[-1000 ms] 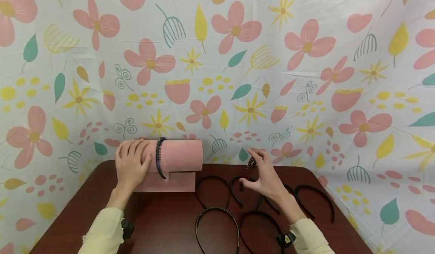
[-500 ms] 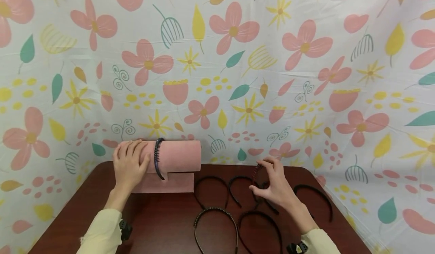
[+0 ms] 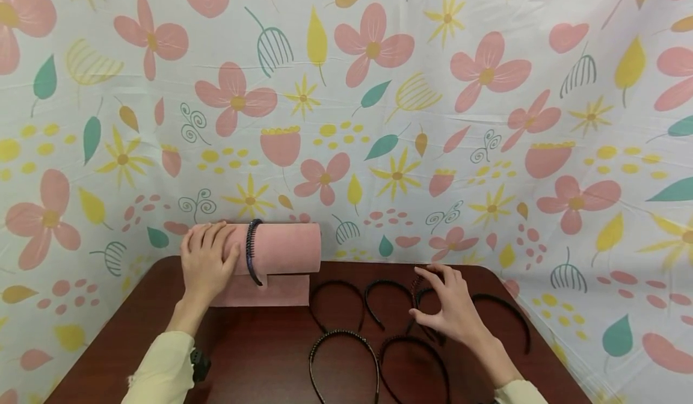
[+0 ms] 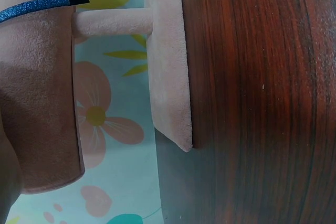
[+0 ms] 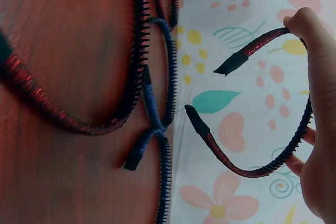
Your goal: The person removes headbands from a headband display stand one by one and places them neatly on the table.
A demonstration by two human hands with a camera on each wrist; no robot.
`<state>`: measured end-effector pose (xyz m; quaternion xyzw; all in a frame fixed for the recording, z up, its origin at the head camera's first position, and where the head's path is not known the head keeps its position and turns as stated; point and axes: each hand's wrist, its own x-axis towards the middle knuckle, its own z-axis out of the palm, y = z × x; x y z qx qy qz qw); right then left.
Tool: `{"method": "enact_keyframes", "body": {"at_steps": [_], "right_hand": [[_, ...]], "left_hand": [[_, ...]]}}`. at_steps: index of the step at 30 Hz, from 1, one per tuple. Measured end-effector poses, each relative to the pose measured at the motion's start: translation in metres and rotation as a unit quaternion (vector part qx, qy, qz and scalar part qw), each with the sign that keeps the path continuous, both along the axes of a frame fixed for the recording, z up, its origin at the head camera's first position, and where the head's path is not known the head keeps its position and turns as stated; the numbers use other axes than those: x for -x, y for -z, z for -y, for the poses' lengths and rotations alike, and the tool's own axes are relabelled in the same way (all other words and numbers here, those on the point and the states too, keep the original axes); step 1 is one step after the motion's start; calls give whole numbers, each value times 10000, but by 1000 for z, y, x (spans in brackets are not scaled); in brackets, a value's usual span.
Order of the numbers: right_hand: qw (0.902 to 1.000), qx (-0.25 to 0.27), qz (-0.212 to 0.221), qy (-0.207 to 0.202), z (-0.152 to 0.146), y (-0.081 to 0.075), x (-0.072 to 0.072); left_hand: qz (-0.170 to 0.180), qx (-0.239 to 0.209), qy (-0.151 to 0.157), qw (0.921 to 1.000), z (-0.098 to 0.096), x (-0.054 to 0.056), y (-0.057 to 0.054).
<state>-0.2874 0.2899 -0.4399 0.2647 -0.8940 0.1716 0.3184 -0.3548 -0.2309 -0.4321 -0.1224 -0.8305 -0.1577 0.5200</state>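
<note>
A pink plush headband stand (image 3: 289,247), a roll on a post and flat base, stands at the back left of the table. My left hand (image 3: 207,263) holds the left end of its roll, fingers bent over the top. A glittery blue toothed headband (image 4: 42,7) sits around the roll, just right of that hand. In my right hand (image 3: 453,309) is a dark red glittery toothed headband (image 5: 223,162), gripped between thumb and fingers. Its two black-tipped ends point away from the palm in the right wrist view. In the head view the hand hides much of it.
Several dark headbands lie on the brown table (image 3: 260,356) right of the stand. One headband (image 3: 346,333) is near the front, another (image 3: 506,300) at the far right. Some overlap below my right hand. A flower-print cloth (image 3: 346,103) hangs behind the table.
My right hand has moved right and downward with the red headband, over the headbands on the table. My left hand stays on the stand.
</note>
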Motion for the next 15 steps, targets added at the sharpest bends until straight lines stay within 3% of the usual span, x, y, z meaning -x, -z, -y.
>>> {"method": "enact_keyframes", "body": {"at_steps": [15], "right_hand": [[9959, -604, 615, 287, -21, 18, -20]], "left_hand": [[74, -46, 25, 10000, 0, 0, 0]]}}
